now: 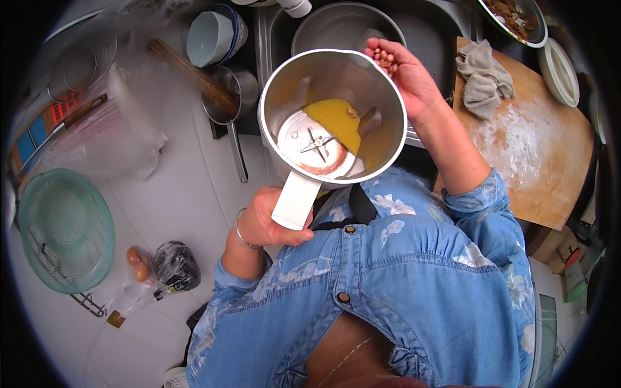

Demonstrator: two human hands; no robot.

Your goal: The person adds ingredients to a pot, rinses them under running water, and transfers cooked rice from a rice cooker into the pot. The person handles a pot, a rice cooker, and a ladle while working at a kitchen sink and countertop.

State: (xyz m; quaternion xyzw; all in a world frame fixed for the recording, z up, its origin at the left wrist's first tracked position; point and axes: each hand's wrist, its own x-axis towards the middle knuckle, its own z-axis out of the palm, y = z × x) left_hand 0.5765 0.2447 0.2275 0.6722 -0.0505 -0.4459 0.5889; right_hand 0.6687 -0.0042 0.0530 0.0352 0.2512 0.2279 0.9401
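Observation:
My left hand is wrapped around the white handle of a stainless steel blender jug, held up with its mouth towards me. Inside, yellow grains lie heaped on one side of the bottom, beside a star-shaped blade. A few reddish pieces seem to rest near the grains. At the jug's far right rim, my right hand cups a small handful of reddish-pink peanuts.
Behind the jug, a metal basin stands in the sink. A floured wooden board with a grey cloth lies right. Left are a green plastic basket, bagged eggs, a saucepan and bowls.

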